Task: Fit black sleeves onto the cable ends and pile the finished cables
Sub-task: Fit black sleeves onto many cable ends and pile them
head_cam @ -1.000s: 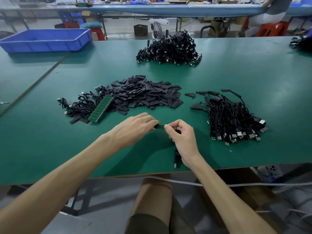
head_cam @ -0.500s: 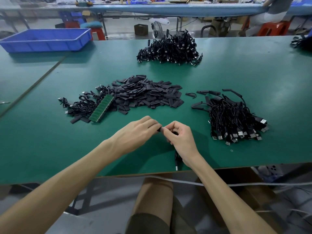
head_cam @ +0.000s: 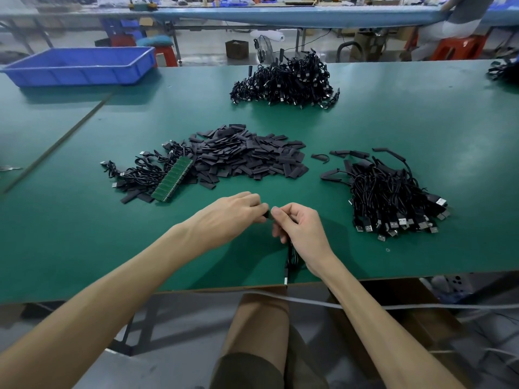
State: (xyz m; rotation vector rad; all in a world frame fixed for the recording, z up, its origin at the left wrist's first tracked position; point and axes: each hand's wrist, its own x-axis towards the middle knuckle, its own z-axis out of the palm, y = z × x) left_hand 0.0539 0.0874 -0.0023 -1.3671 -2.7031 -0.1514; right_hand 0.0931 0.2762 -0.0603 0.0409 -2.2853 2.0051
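Now, above the bench's (head_cam: pixel 84 248) near edge, my left hand (head_cam: pixel 233 217), pinching a black sleeve (head_cam: pixel 270 215), has closed up against my right hand (head_cam: pixel 302 228), pinching the cable (head_cam: pixel 288 258), so the sleeve looks nearly seated and bound for the finished pile (head_cam: pixel 393 197) at right.

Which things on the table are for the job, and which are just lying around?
For the job: left hand, right hand, the sleeve and cable they hold, sleeve pile, finished cables pile.
Lying about: blue tray, cardboard box, red stool.
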